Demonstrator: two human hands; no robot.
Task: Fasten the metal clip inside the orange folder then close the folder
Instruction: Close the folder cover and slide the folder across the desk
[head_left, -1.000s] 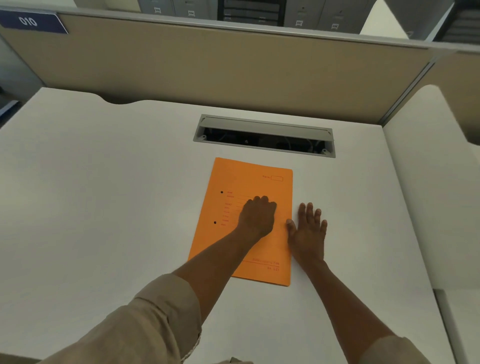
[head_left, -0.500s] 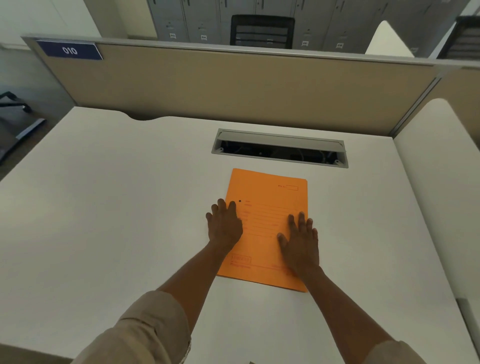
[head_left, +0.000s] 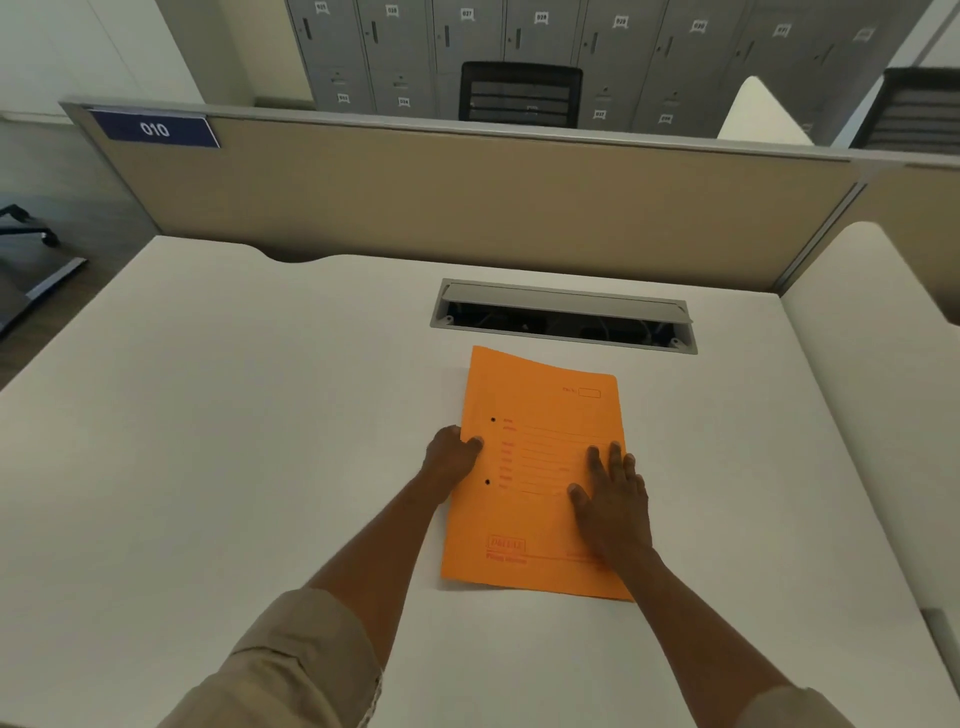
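At desk 010, our left hand (head_left: 451, 457) has slid off the cover to the spine edge of the orange folder (head_left: 540, 478), where a second ago it lay as a loose fist on the middle of the front. Its fingers are now curled round that left edge, thumb tip on top beside the upper of two punched holes, pinching the spine; how far the fingers reach beneath, we cannot tell. The folder lies shut and slightly askew on the white desk (head_left: 234, 441), just in front of the open cable tray (head_left: 563, 317), its far left corner appearing to ride a little proud of the surface. The metal clip is out of sight inside; only the two dark holes near the spine hint at it. Further right, our right hand (head_left: 613, 499), which a second ago rested on the bare desk beside the folder, now lies palm-down on the cover's right side, fingers extended and close together, pressing it flat. We judge the closing done: the cover is down, one hand squaring the spine while the other smooths. Whether the clip inside holds fast, the closed cover keeps from us.
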